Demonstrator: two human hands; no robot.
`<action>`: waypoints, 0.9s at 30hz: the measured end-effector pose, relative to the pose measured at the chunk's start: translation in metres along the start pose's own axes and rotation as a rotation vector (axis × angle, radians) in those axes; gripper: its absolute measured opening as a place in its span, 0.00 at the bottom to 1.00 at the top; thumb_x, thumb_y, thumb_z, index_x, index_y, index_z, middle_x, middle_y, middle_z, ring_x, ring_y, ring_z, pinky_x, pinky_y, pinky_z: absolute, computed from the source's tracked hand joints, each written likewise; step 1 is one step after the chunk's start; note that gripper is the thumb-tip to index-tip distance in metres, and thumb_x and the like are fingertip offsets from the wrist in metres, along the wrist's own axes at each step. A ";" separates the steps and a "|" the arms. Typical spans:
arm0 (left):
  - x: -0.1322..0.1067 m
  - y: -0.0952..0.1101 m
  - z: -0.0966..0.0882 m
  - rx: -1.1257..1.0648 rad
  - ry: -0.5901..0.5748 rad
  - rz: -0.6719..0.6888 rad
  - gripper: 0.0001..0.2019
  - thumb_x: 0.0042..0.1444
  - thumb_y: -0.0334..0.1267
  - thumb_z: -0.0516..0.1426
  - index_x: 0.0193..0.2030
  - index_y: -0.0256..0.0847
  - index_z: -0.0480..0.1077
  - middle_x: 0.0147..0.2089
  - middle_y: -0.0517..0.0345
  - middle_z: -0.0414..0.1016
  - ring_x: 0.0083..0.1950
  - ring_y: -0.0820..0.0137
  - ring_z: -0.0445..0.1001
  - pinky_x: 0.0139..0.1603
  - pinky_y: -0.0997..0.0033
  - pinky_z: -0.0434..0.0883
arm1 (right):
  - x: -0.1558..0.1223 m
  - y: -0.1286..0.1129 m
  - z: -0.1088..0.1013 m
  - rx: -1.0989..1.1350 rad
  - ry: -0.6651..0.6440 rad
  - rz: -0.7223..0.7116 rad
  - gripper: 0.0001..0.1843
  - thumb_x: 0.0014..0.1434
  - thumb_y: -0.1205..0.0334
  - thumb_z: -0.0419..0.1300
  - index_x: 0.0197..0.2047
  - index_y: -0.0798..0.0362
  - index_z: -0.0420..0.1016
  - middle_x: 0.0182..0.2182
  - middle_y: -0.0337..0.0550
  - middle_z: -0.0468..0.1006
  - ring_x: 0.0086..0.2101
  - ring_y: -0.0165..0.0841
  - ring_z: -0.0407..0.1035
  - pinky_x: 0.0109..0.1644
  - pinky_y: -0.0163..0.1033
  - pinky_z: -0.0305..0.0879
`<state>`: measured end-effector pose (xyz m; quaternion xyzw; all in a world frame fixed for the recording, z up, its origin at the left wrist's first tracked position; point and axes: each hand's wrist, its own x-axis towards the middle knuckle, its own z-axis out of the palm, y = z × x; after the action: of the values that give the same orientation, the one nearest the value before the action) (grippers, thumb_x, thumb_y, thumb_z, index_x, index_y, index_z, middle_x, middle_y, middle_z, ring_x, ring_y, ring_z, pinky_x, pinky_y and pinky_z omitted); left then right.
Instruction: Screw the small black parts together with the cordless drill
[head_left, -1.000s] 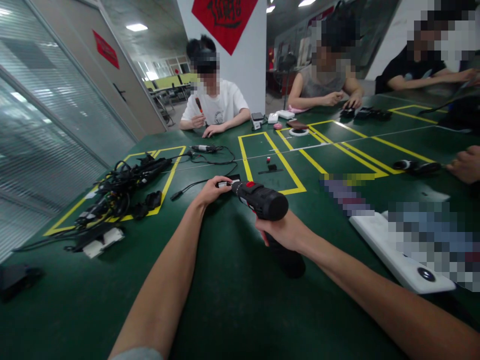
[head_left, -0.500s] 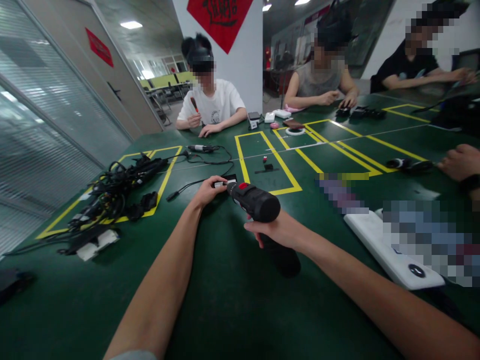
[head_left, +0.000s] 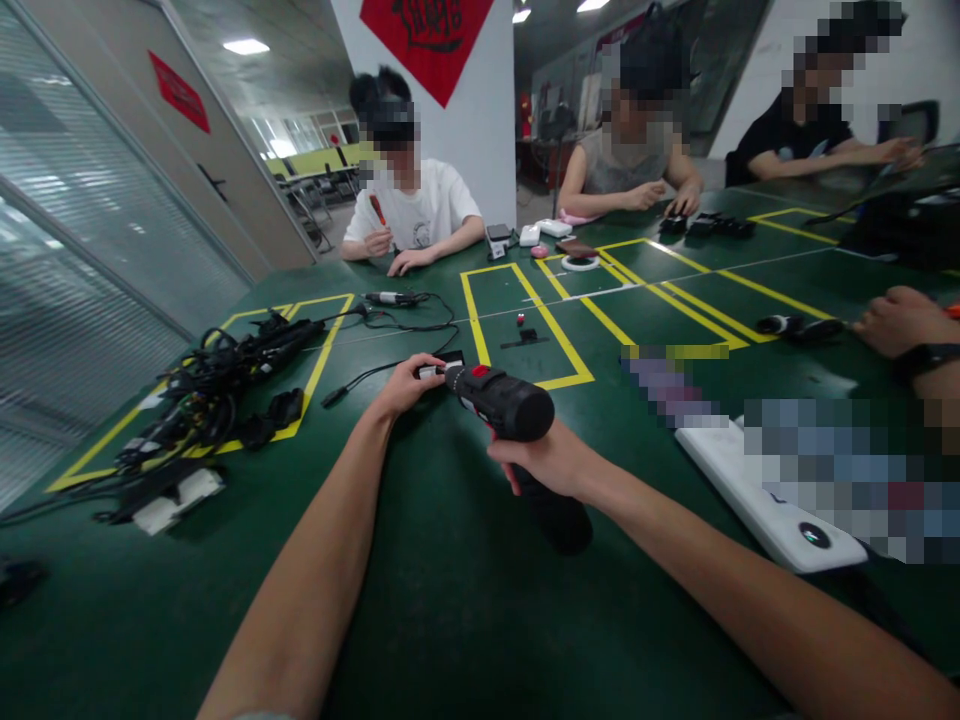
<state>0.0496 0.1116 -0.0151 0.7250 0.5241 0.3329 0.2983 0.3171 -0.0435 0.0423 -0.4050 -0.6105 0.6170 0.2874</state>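
My right hand (head_left: pixel 547 458) is wrapped round the grip of a black cordless drill (head_left: pixel 514 402) with a red switch on top. The drill points away and to the left, its chuck end close to my left fingers. With my left hand (head_left: pixel 409 385), I pinch a small black-and-white block-like piece (head_left: pixel 431 371) at the table surface. The drill's front end meets or overlaps this piece; I cannot tell whether the bit touches it. A thin black cable (head_left: pixel 352 380) lies just left of my left hand.
Tangled black cables (head_left: pixel 217 375) lie at left within yellow tape on the green table (head_left: pixel 465 620). A white device (head_left: pixel 757 490) lies at right. Small black parts (head_left: pixel 529 335) sit inside a taped rectangle. Several people sit around; one holds a red-handled tool (head_left: pixel 377 210). Another person's hand (head_left: pixel 896 320) rests at right.
The whole view has shifted slightly, so things appear a little further left. Both my hands keep their hold, with the drill still against or near the small piece.
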 end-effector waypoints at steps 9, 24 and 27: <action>-0.001 0.004 0.000 -0.018 0.011 0.016 0.19 0.48 0.49 0.63 0.44 0.39 0.76 0.48 0.52 0.77 0.47 0.62 0.73 0.53 0.62 0.68 | -0.002 -0.004 -0.002 0.023 -0.016 0.008 0.04 0.53 0.65 0.60 0.28 0.53 0.70 0.19 0.38 0.72 0.20 0.31 0.68 0.27 0.37 0.65; -0.001 0.005 0.000 -0.039 0.024 -0.008 0.17 0.49 0.48 0.62 0.43 0.41 0.76 0.49 0.52 0.77 0.51 0.59 0.73 0.59 0.57 0.66 | -0.001 -0.004 -0.001 0.043 -0.008 0.013 0.04 0.53 0.66 0.61 0.28 0.53 0.69 0.20 0.39 0.72 0.21 0.31 0.68 0.29 0.38 0.66; 0.000 0.003 0.000 -0.038 0.013 0.011 0.18 0.49 0.48 0.63 0.43 0.40 0.76 0.49 0.52 0.77 0.51 0.60 0.73 0.57 0.58 0.67 | -0.002 -0.006 0.000 0.017 0.003 0.014 0.06 0.53 0.65 0.61 0.26 0.53 0.69 0.19 0.40 0.72 0.20 0.31 0.68 0.28 0.38 0.66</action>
<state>0.0510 0.1105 -0.0124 0.7198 0.5157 0.3491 0.3067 0.3172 -0.0445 0.0482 -0.4078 -0.6018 0.6236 0.2876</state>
